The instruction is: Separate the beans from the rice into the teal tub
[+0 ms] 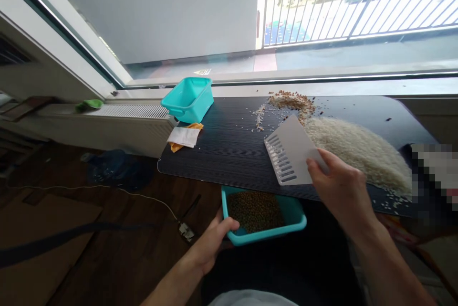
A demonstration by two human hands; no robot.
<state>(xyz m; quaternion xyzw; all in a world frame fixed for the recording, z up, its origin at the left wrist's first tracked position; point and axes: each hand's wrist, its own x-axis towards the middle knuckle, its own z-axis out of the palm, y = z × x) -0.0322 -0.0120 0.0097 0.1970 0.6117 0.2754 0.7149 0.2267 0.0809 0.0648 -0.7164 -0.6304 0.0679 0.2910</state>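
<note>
My left hand (216, 237) grips the left end of a teal plastic tub (269, 237), thumb over the rim. Small brown, grain-like pieces (255, 208) cover the bottom of this tub, which is held just below the front edge of the dark table (229, 153). In my right hand (338, 177) is a grey slotted scraper (293, 146), its slotted edge facing left and low over the tabletop. Right of the scraper spreads a large heap of white rice (358, 148). Behind it lies a smaller pile of brown grains (291, 100), with white grains scattered beside it.
A second teal tub (189, 100) stands at the table's back left corner. In front of it lie a white folded cloth (184, 137) and an orange cloth (176, 146). A window runs along the back, a radiator (139, 111) at left. A cable (143, 193) crosses the floor.
</note>
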